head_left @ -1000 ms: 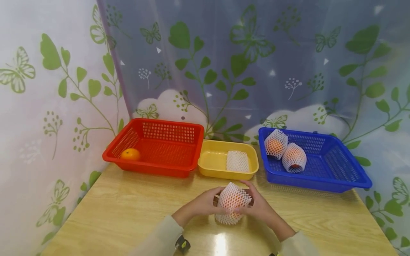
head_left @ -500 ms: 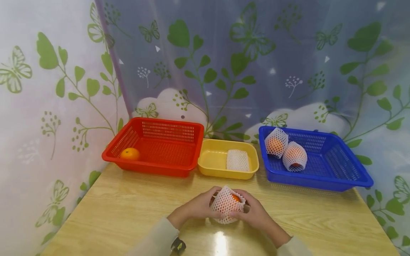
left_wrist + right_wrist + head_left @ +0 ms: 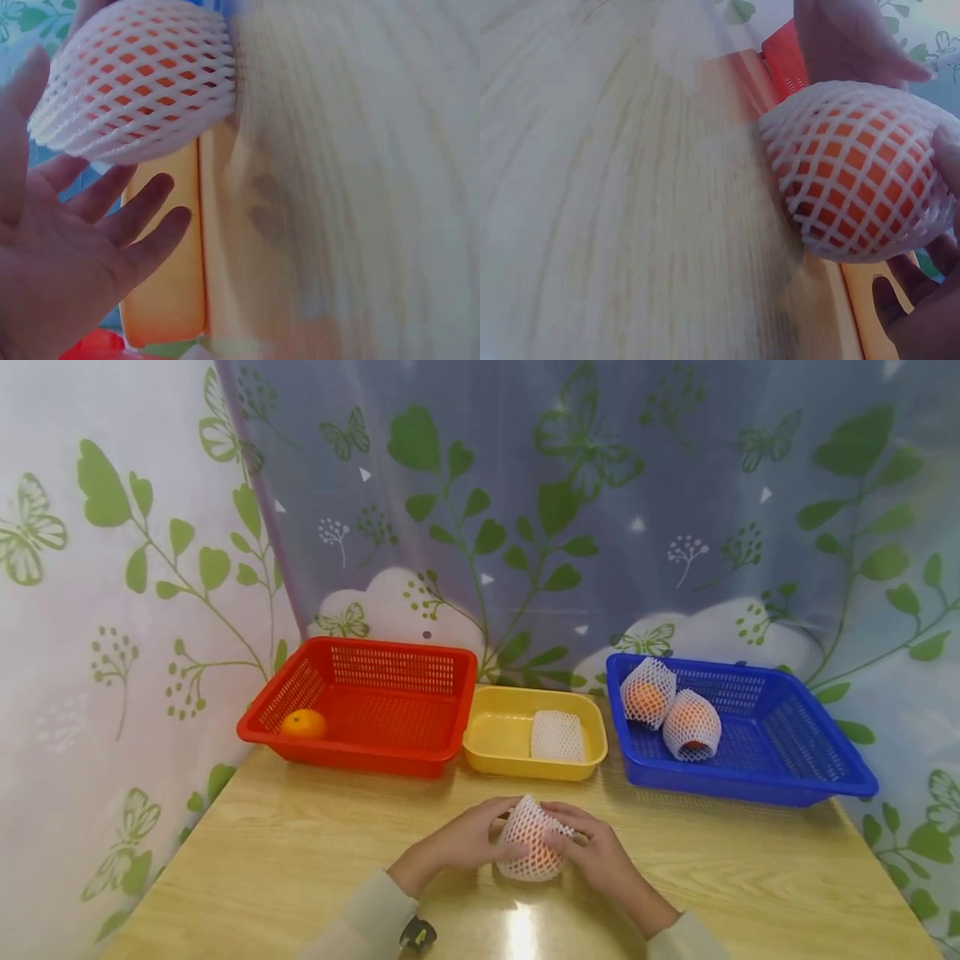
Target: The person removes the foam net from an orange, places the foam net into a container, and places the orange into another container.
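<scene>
Nearest: my pale sleeves [image 3: 363, 914], bottom edge of the head view, dark device [image 3: 417, 935] at the left cuff. Then both hands, one either side of an orange fruit in white foam netting [image 3: 531, 843]. Left hand [image 3: 474, 837]: partly open, thumb in front of the netting, fingers round behind, a loose hold; the left wrist view has three of its fingers spread, gently bent, tips off the netting. Right hand [image 3: 596, 852]: also partly open, thumb laid on the front of the netting, fingers curved behind, holding the fruit from that side. Can't tell how hard either one grips. Fruit sits midway between palms, low over the wood-grain table [image 3: 315, 852], near side of the trays; can't tell if it touches the tabletop. Netting comes to a point at the top, loose edge by my right fingers; orange shows through the mesh. Past the hands: yellow tray [image 3: 495, 767], with a white foam net [image 3: 557, 737] lying in its right half. Left of it, red basket [image 3: 375, 755], one bare orange [image 3: 303, 724] in its near left corner. Right of the yellow tray, blue basket [image 3: 750, 783], two netted fruits at its left end, side by side: the rear one [image 3: 647, 696] and the front one [image 3: 692, 727]. Farthest: hanging cloth [image 3: 637, 560], blue-grey centre, paler at left, printed with green leaves and butterflies.
</scene>
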`<action>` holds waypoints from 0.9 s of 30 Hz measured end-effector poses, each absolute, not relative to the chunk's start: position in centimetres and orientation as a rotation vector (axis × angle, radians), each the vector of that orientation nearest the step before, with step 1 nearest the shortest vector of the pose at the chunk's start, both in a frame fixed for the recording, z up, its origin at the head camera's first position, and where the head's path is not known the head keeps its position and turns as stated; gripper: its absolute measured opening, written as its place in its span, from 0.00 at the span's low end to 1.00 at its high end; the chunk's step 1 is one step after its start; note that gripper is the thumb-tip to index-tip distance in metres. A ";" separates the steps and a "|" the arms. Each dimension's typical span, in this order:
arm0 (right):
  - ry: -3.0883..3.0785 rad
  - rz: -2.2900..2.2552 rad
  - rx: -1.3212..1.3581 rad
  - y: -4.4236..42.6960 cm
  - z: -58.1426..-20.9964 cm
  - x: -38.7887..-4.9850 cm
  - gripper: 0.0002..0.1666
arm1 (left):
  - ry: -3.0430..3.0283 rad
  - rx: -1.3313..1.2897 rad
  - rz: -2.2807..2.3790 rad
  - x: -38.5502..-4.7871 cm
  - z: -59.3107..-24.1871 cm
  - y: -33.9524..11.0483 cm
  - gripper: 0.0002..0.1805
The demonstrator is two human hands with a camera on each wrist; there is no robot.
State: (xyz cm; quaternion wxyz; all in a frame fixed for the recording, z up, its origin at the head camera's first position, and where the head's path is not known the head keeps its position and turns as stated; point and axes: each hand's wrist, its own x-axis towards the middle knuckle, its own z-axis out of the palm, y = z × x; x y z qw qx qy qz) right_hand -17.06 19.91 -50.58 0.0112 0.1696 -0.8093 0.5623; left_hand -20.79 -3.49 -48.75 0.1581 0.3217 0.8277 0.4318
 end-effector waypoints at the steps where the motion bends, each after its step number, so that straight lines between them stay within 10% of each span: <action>1: -2.514 1.753 0.527 19.9 -50.5 -17.1 0.16 | 2.382 0.937 1.245 -20.8 -48.7 -3.4 0.33; 27: -2.519 1.905 0.361 19.5 -50.2 -16.9 0.22 | 2.706 0.834 1.510 -18.8 -49.3 -1.2 0.16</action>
